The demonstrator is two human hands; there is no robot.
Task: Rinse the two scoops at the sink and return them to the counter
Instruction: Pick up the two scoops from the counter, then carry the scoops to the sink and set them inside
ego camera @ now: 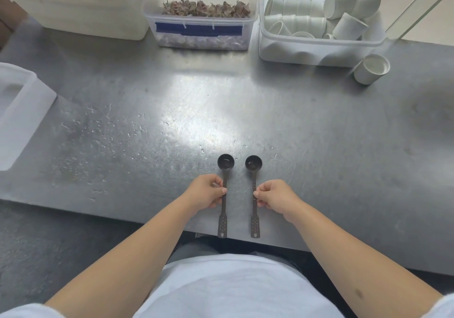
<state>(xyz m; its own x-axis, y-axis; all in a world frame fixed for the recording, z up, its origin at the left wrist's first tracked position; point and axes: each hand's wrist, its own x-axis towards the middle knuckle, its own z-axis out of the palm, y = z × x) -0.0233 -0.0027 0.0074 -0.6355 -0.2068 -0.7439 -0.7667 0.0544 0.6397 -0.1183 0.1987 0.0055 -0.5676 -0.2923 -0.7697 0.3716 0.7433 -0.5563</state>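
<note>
Left scoop: a dark, long-handled measuring scoop (pixel 224 195) is laid flat on the counter near its front edge, round bowl pointed away from the person, perforated handle end reaching the edge.
Right scoop: a second dark, long-handled measuring scoop (pixel 254 196) is laid parallel to the first, just beside it but apart, bowl likewise pointed away.
Left hand: the left hand (pixel 205 191) is closed on the left scoop's handle at mid-length, pinched between thumb and curled fingers.
Right hand: the right hand (pixel 275 193) is closed on the right scoop's handle in the same pinch.
Counter: a scratched grey stainless-steel counter (pixel 319 146) is seen, with water droplets (pixel 98 136) scattered left of the scoops and a few near the bowls.
Back row: a clear plastic tub of dried leaves (pixel 204 25) with a blue label is placed centrally; a white plastic bin of small white cups (pixel 319 23) is placed to its right.
Loose cup: one white cup (pixel 372 69) is lying on its side just beside that bin.
Left edge: a translucent white container (pixel 17 111) is partly in view.
</note>
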